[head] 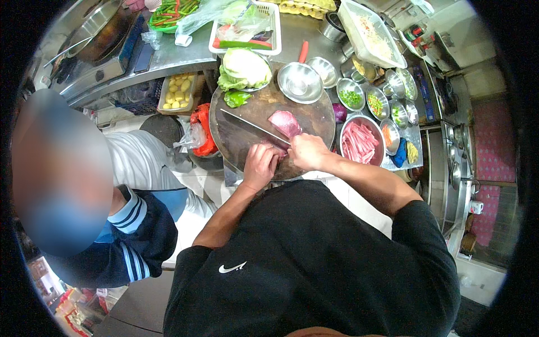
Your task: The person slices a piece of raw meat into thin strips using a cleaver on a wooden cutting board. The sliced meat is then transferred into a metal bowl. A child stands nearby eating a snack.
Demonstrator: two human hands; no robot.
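Note:
My right hand (307, 151) is closed around the handle of a cleaver (254, 128), whose wide blade points to the upper left over a round wooden chopping board (227, 145). Close to the blade, my left hand (260, 162) presses with bent fingers on a piece of raw meat or onion, mostly hidden; I cannot tell which. A larger reddish-purple piece (285, 123), seemingly meat or onion, lies on the board beyond the blade. At the board's far left are a cabbage (246, 67) and a green pepper (236, 99). Steel bowls (300, 83) stand at its far edge.
Right of the board are a red onion (339, 112), a bowl of sliced meat (360, 141) and several bowls of chopped vegetables (350, 94). Behind it stands a white basket (276, 29). A person (143, 227) is close at my left. A gas stove (99, 71) stands at the far left.

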